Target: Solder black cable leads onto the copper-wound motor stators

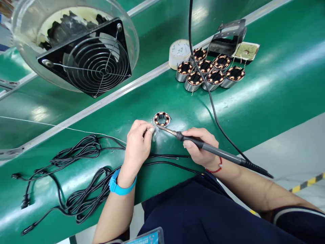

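My right hand [200, 144] grips a soldering iron [215, 149] with a dark grey handle, its metal tip pointing left. That tip reaches the near edge of a motor stator [161, 119], a ring of copper coils lying on the green bench. A little smoke seems to hang just below the tip. My left hand [139, 140] is closed in a pinch beside the stator, close to the tip. Into this hand runs a thin silvery solder wire [83, 130] from the left; its end at the fingertips is hard to make out.
Above left hangs a fume fan [101, 67] in a clear tub. Several stators [214, 78] stand at the back right beside a tape roll [180, 51] and a soldering iron stand [228, 40]. Coiled black cables [88, 200] lie left. The iron's cord [212, 101] crosses the right side.
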Action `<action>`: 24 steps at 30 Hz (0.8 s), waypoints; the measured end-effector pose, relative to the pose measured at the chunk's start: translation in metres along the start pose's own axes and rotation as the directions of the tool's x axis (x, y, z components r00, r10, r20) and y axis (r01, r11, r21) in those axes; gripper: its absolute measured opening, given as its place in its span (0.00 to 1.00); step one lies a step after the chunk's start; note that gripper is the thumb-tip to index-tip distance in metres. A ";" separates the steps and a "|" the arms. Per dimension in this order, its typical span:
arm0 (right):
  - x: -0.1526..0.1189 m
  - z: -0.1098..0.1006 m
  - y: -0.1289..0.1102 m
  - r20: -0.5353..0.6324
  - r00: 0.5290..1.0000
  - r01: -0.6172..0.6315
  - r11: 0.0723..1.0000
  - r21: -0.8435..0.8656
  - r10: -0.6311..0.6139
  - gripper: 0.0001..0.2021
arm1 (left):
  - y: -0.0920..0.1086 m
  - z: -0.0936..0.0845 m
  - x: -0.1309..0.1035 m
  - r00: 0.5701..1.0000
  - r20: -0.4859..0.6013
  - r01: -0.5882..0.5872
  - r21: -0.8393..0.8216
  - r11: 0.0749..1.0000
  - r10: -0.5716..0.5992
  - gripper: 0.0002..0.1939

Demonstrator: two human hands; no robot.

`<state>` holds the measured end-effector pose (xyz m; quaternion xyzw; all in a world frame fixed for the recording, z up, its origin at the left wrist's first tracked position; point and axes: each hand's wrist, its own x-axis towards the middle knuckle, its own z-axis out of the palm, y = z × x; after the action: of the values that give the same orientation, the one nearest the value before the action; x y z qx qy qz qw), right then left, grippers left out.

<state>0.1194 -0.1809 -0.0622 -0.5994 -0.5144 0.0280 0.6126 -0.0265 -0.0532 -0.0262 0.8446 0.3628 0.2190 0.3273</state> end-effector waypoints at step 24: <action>0.039 -0.002 -0.002 0.423 0.901 -0.094 0.995 -0.028 0.097 0.17 | 0.001 0.000 0.001 1.000 -0.014 -0.015 0.004 1.000 0.015 0.06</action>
<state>0.1380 -0.1573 -0.0372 -0.6056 -0.6052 0.1859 0.4821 -0.0255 -0.0528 -0.0253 0.8463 0.3593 0.2266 0.3213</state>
